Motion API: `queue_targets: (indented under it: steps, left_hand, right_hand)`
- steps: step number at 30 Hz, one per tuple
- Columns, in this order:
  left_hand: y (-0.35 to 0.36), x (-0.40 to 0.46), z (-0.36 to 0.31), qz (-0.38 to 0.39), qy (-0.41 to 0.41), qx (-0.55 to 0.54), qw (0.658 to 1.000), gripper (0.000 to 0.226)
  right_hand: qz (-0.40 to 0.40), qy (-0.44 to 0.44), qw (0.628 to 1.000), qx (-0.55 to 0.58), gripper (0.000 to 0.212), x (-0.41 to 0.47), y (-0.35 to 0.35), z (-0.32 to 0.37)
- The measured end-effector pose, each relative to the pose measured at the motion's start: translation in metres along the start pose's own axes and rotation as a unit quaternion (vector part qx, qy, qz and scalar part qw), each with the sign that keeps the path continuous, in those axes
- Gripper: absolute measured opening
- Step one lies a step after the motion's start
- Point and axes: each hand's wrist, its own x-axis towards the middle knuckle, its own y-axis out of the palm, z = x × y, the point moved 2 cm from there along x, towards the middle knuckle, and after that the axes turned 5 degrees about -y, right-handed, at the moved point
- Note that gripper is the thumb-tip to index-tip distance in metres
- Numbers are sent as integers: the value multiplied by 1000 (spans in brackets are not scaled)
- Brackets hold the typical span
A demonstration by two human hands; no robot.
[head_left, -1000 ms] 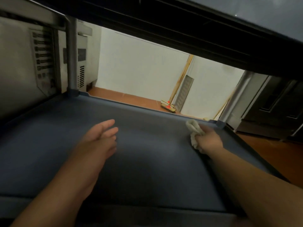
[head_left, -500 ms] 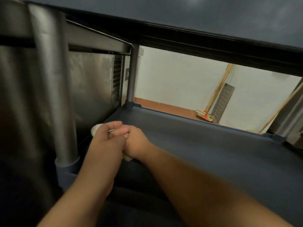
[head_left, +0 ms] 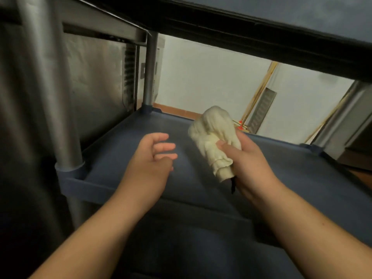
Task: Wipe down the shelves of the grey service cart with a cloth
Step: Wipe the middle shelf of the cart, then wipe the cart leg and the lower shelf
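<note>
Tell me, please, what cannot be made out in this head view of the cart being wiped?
- Cloth: bunched in the right hand; its underside and any dirt are hidden by folds and thumb.
- Shelf: the near part is covered by both forearms; the right side is cut off by the frame edge.
- Left hand: its fingertips are motion-blurred.
- Upper shelf: only its edge shows.
</note>
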Motion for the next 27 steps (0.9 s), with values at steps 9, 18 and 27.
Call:
queue_targets:
  steps: [9, 18, 27]
  left_hand:
    - [17, -55, 3, 109, 11, 5, 994, 33]
    - [-14, -116, 86, 104, -111, 110, 982, 40]
    - [-8, -111, 193, 139, -249, 218, 933, 34]
  right_hand:
    - [65, -16, 995, 72, 31, -92, -17, 31]
    - [166, 32, 985, -31, 36, -178, -29, -24]
    - [174, 212, 944, -185, 23, -216, -76, -144]
